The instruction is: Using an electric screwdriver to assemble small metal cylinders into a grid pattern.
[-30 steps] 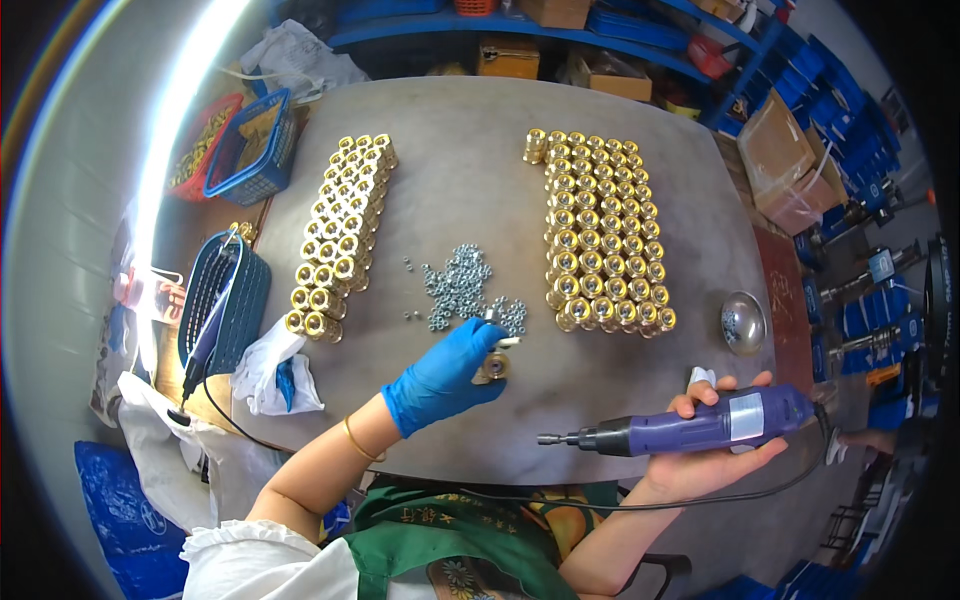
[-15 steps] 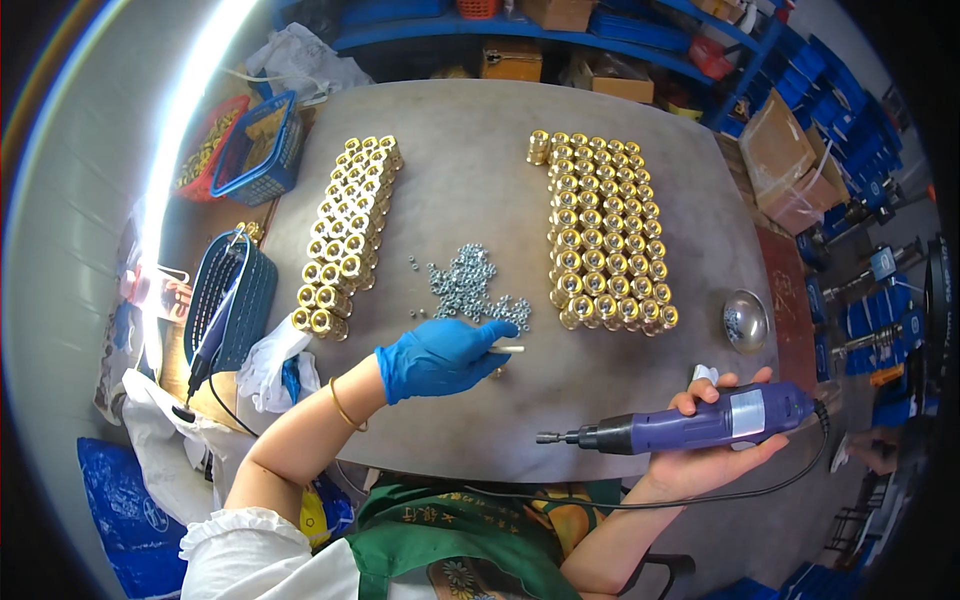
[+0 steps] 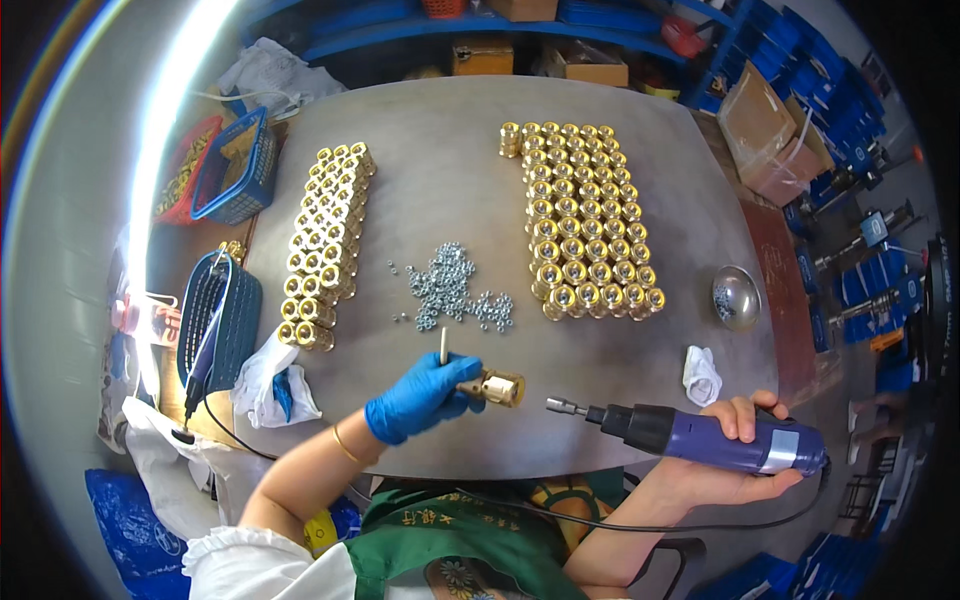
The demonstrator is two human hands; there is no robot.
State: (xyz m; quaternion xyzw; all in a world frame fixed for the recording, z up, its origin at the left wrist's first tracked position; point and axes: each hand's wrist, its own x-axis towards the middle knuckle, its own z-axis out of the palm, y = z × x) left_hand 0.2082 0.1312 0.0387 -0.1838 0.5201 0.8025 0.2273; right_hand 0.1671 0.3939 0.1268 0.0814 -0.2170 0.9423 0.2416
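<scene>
My left hand [image 3: 425, 397], in a blue glove, is closed around a brass fitting [image 3: 503, 389] whose round end points right. A thin pale stick [image 3: 444, 346] rises from between the same fingers. In my bare right hand [image 3: 735, 450] lies a purple electric screwdriver [image 3: 700, 437], its socket bit [image 3: 566, 405] pointing left at the brass fitting, with a gap between them. A pile of small silver nuts [image 3: 442, 285] is spread just beyond my left hand. Brass fittings stand upright in a block at the left [image 3: 328, 230] and a wider block at the right [image 3: 582, 220].
A metal bowl [image 3: 737, 298] and a crumpled white cloth [image 3: 702, 375] are on the grey table [image 3: 430, 140] at the right. Plastic baskets [image 3: 240, 320] line the left side, one with a second screwdriver. The black cord [image 3: 600, 525] loops below my right hand. Cardboard boxes [image 3: 765, 130] stand beyond the right edge.
My left hand has turned, bringing the brass fitting into sight and the stick upright. The screwdriver's bit has tipped up slightly, away from me. The whole view has shifted a little.
</scene>
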